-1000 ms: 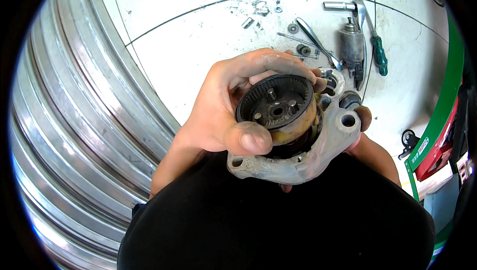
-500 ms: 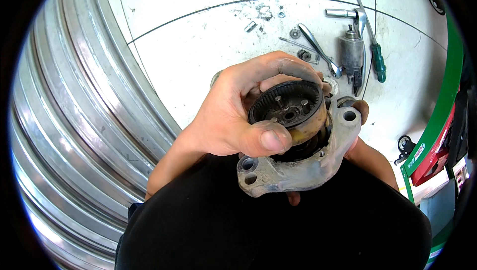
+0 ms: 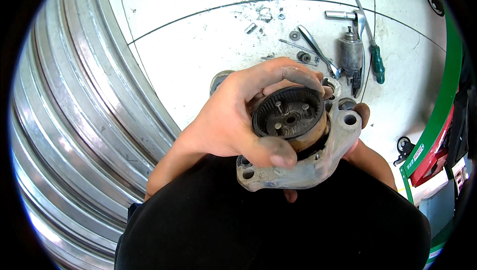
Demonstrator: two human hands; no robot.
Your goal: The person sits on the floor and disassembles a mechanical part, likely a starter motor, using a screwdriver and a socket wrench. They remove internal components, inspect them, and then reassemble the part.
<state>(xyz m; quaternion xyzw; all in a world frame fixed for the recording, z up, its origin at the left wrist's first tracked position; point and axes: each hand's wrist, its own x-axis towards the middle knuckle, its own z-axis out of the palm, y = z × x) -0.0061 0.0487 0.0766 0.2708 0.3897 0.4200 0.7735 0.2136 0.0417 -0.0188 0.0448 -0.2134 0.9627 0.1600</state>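
Note:
My left hand (image 3: 231, 116) grips a dark ring gear (image 3: 293, 113), thumb at its near side and fingers curled over its far rim. Inner teeth and three metal pins show inside it, around a central hole. Its tan lower part sits at the mouth of a worn grey cast-metal housing (image 3: 298, 176); how deep it goes is hidden. From below and behind, my right hand (image 3: 363, 114) is closed around this housing. Only some of its fingertips show past the casting, at the right and at the bottom edge. Both parts are held above my dark-clothed lap.
On the pale floor ahead lie a cylindrical solenoid (image 3: 351, 53), a ratchet (image 3: 318, 48), a green-handled screwdriver (image 3: 377, 63), a socket wrench (image 3: 343, 15) and small gears (image 3: 303, 56). Ribbed metal (image 3: 89, 111) curves along the left. A green-framed cart (image 3: 449, 71) with casters stands right.
The ring gear has tilted and shifted slightly right and down, and a third pin now shows. My left thumb has moved lower along its side. My right hand keeps its hold on the housing.

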